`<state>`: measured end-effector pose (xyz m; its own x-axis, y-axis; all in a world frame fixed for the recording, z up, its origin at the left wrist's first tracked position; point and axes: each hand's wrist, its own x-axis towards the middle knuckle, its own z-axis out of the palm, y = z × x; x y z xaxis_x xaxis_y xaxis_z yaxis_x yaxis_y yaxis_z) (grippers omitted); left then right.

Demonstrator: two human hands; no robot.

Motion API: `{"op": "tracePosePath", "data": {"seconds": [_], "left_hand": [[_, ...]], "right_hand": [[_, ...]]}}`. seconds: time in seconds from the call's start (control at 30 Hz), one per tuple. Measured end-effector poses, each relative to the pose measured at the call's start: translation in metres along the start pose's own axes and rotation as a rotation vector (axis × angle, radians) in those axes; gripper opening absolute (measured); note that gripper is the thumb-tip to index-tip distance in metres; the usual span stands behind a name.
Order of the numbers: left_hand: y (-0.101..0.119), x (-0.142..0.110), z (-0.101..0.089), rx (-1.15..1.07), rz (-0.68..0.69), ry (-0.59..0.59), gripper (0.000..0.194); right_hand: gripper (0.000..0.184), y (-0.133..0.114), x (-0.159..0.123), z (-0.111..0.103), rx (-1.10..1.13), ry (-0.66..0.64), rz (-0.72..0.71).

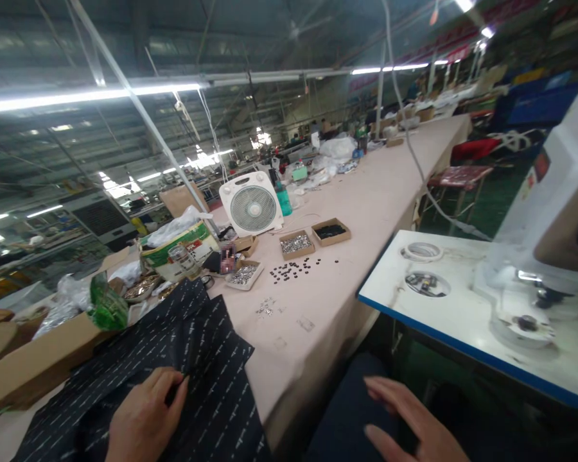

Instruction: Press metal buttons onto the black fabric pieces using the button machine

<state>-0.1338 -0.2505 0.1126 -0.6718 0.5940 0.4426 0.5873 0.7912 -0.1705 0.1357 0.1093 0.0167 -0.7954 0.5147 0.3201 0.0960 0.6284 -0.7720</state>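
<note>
Dark fabric with rows of white printed marks lies over the near left of the table. My left hand rests on it, thumb and fingers pinching a fold of the cloth. To the right, my right hand hangs above my dark-clothed leg, fingers apart, with nothing in it. Beyond the fabric, small black round pieces and tiny silvery pieces are scattered on the tabletop. Behind them stand a cardboard tray of silvery pieces and one of black pieces.
A long covered table runs away from me. On it are a white box fan, another tray of metal bits and, at left, a cardboard box. A white machine on a blue-edged stand is at right.
</note>
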Motion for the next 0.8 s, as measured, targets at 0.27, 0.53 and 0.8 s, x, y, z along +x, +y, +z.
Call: {"op": "tracePosePath", "data": {"seconds": [0.27, 0.53, 0.8], "left_hand": [[0.152, 0.016, -0.029, -0.427, 0.570, 0.144, 0.016], [0.157, 0.071, -0.020, -0.919, 0.397, -0.492, 0.058], [0.181, 0.127, -0.010, -1.006, 0.461, -1.382, 0.054]], "right_hand": [[0.100, -0.099, 0.079, 0.025, 0.103, -0.337, -0.218], [0.018, -0.065, 0.061, -0.012, 0.236, -0.413, -0.149], [0.017, -0.052, 0.059, -0.076, 0.074, -0.338, -0.075]]}}
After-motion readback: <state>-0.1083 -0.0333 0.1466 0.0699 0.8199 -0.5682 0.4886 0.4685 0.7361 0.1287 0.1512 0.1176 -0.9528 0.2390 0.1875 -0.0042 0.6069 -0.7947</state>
